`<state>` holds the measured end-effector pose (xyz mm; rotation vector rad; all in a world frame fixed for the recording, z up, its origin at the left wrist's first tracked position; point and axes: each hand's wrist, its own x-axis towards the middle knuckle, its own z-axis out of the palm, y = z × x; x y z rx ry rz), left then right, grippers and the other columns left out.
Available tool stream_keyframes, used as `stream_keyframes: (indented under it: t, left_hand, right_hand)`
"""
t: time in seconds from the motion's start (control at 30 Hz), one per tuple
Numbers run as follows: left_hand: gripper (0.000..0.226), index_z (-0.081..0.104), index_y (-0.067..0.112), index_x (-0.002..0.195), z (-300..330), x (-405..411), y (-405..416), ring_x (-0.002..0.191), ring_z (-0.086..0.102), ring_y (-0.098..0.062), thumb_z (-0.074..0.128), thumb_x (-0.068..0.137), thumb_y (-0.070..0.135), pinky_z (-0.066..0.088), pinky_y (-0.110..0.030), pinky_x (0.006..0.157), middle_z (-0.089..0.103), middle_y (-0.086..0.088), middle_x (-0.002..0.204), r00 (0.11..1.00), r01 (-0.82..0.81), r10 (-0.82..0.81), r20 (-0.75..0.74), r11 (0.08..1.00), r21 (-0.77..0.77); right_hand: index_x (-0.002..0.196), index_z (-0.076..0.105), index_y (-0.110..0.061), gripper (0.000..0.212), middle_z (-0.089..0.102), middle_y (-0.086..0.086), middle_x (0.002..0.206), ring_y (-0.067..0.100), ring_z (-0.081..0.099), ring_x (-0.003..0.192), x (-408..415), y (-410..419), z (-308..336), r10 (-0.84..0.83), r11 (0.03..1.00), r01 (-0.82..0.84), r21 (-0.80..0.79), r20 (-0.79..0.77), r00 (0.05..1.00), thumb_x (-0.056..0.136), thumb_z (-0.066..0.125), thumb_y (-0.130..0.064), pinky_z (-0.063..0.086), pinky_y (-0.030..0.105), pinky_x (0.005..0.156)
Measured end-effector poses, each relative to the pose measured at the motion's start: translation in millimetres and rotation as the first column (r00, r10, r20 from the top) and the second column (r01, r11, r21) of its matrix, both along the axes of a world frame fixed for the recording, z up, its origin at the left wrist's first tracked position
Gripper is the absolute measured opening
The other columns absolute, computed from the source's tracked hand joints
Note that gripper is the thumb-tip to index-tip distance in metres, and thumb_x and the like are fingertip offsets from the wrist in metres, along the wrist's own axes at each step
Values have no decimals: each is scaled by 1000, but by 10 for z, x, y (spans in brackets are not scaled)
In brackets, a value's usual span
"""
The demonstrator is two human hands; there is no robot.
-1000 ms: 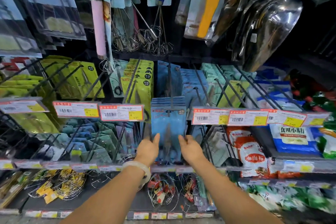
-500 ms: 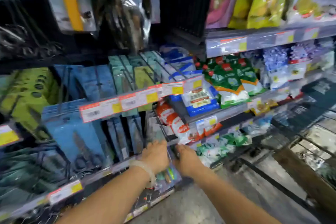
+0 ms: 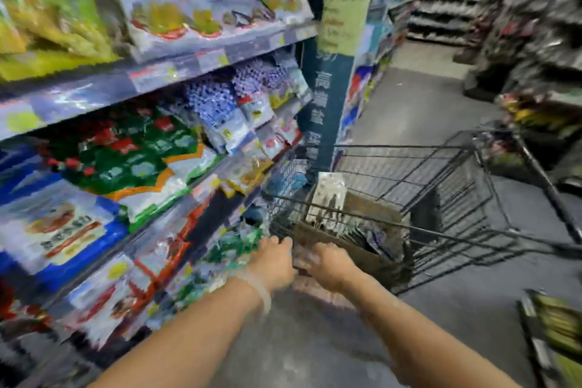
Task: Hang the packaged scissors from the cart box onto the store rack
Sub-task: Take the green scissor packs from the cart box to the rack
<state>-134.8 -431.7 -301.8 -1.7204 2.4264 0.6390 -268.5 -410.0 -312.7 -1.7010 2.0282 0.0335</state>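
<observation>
The whole view is smeared by motion. The bare left hand (image 3: 274,261) and bare right hand (image 3: 330,266) are blurred, so their finger positions cannot be told. Print on the white upright package (image 3: 327,198) in the brown cardboard box (image 3: 368,257) is unreadable. The black wire cart (image 3: 466,198) runs off the right edge.

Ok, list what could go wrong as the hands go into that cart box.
1. Both hands, left hand and right hand, must pass the wire cart rim to reach the cardboard box; knuckles could catch on it.
2. The packages stand loosely on end, so pulling one may tip the others.
3. The view is blurred; a grab may miss.
</observation>
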Motion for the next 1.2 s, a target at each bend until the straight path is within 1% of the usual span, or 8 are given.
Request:
stream_keyframes:
  t: [0.1, 0.5, 0.7, 0.83, 0.97, 1.07, 1.13, 1.2]
  left_hand:
    - [55, 35, 15, 138, -4, -547, -187, 133, 33, -33, 55, 90, 35, 34, -43, 105, 35, -11, 142, 996, 88, -88, 6, 996, 18]
    - [57, 31, 16, 143, -242, -2131, -1707, 141, 25, -32, 52, 92, 29, 24, -43, 116, 32, -14, 150, 964, 266, -260, -58, 956, 127]
    - [50, 35, 14, 141, -482, -2740, -2644, 137, 32, -32, 50, 94, 27, 29, -40, 112, 39, -12, 146, 956, 294, -272, -111, 905, 307]
    - [27, 50, 14, 122, -848, -3053, -3035, 125, 49, -29, 47, 98, 23, 44, -30, 85, 55, -6, 119, 951, 303, -299, -83, 836, 458]
    - [11, 51, 16, 100, -1364, -3284, -3199, 78, 55, -15, 53, 95, 26, 40, -26, 69, 52, 0, 88, 957, 255, -285, -47, 756, 603]
    - [22, 55, 10, 112, -1694, -3480, -3243, 99, 53, -21, 54, 95, 24, 45, -21, 79, 58, -5, 108, 962, 226, -272, -33, 718, 658]
    - [9, 53, 17, 87, -1861, -3613, -3223, 94, 46, -16, 53, 96, 21, 39, -7, 60, 54, 2, 90, 960, 235, -276, -47, 701, 673]
    - [13, 52, 16, 92, -2062, -3736, -3195, 96, 50, -20, 54, 95, 29, 42, -15, 68, 55, -4, 94, 961, 223, -272, -39, 690, 688]
  right_hand:
    - [117, 50, -8, 49, 54, 15, 119, 32, 52, 112, -481, -52, -48, -105, 994, 106, -7, 26, 994, 90, 52, -49, 44, 36, 90]
    - [132, 47, -9, 46, 48, 14, 135, 31, 51, 119, -2022, -1292, -196, -413, 907, 420, -43, 120, 903, 92, 54, -30, 42, 36, 99]
    - [136, 40, -5, 49, 47, 14, 136, 29, 50, 120, -2781, -2020, -681, -526, 843, 501, 195, 98, 845, 95, 50, -31, 43, 34, 96]
    - [130, 41, -5, 46, 49, 16, 132, 30, 52, 116, -3077, -2162, -1256, -594, 737, 528, 421, 32, 804, 94, 49, -32, 45, 35, 90]
    - [130, 41, -5, 45, 49, 16, 132, 30, 48, 122, -3269, -2254, -1687, -617, 682, 528, 506, 13, 786, 97, 43, -36, 42, 32, 92]
    - [126, 44, -8, 37, 50, 16, 131, 30, 51, 117, -3404, -2338, -2020, -666, 637, 554, 536, 21, 746, 96, 44, -31, 42, 30, 85]
    - [126, 43, -7, 36, 50, 16, 130, 31, 52, 116, -3462, -2362, -2230, -680, 618, 544, 567, 38, 732, 96, 45, -28, 43, 30, 83]
    - [129, 41, -6, 40, 51, 16, 131, 32, 52, 118, -3499, -2378, -2374, -702, 601, 561, 570, 40, 711, 94, 47, -26, 45, 32, 87]
